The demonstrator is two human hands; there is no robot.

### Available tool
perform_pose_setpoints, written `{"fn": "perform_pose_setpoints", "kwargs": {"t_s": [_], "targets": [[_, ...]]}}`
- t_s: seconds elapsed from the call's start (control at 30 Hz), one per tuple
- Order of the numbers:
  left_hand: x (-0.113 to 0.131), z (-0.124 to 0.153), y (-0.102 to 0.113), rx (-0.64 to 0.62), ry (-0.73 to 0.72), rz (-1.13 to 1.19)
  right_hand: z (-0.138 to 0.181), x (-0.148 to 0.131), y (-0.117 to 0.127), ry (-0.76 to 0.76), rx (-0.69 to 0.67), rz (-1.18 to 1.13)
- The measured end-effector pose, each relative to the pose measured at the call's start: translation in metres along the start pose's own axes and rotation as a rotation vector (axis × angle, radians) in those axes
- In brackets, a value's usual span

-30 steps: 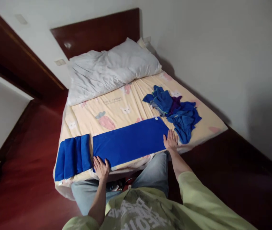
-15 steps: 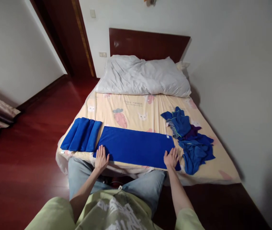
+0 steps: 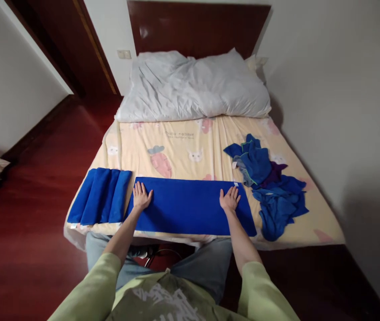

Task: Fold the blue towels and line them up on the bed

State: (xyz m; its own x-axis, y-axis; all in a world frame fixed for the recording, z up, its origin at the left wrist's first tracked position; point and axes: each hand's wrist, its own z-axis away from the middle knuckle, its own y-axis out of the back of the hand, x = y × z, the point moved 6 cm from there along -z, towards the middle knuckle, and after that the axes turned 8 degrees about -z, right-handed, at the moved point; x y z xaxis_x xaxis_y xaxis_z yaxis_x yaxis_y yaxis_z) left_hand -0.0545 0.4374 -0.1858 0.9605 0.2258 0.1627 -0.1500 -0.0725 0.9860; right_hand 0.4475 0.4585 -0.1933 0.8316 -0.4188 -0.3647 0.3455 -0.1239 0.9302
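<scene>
A blue towel (image 3: 186, 207) lies flat along the near edge of the bed, a small white tag at its far right corner. My left hand (image 3: 142, 196) rests palm down on the towel's left part, fingers spread. On its right part lies my right hand (image 3: 229, 199), also flat with the fingers apart. Left of the towel, several rolled blue towels (image 3: 100, 196) sit side by side. To the right is a loose, crumpled heap of blue cloths (image 3: 278, 207), with a purple cloth (image 3: 274, 174) among them.
The bed (image 3: 179, 156) has a yellow sheet printed with carrots and cat faces. A bunched grey-white quilt (image 3: 193, 89) lies below the dark wooden headboard (image 3: 196, 26). A wall (image 3: 353, 111) runs along the right side. Dark red floor (image 3: 36, 200) is at the left.
Both hands have slid forward over the blue towel, from its near edge toward its far edge. The towel's surface looks smooth in both frames. My view has tilted downward a little.
</scene>
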Motion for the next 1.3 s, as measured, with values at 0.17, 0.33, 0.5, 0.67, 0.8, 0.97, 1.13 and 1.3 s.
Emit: {"fn": "perform_pose_setpoints", "kwargs": {"t_s": [0.17,0.33,0.5,0.67,0.8,0.97,1.13,1.3], "targets": [[-0.009,-0.037,-0.003,0.011,0.042,-0.016,-0.040,0.016,-0.003,-0.041,0.071,0.010],[-0.016,-0.045,-0.010,0.031,0.008,-0.051,-0.047,0.021,-0.007,-0.034,0.124,0.035],[-0.017,-0.056,-0.002,-0.067,-0.003,-0.048,-0.054,0.019,0.005,-0.069,-0.061,0.025],[0.015,-0.013,0.036,0.064,-0.142,-0.037,0.012,0.003,0.030,0.105,0.026,-0.011],[0.033,0.081,0.034,0.081,-0.376,0.032,0.123,0.006,0.007,0.268,0.109,-0.061],[-0.006,0.160,0.012,0.068,-0.232,0.056,0.182,0.025,-0.023,0.231,0.047,-0.030],[-0.034,0.181,0.008,0.117,-0.118,0.077,0.171,0.029,-0.023,0.210,-0.006,-0.032],[-0.045,0.205,0.013,0.174,-0.024,0.095,0.173,0.027,-0.020,0.177,-0.037,-0.057]]}}
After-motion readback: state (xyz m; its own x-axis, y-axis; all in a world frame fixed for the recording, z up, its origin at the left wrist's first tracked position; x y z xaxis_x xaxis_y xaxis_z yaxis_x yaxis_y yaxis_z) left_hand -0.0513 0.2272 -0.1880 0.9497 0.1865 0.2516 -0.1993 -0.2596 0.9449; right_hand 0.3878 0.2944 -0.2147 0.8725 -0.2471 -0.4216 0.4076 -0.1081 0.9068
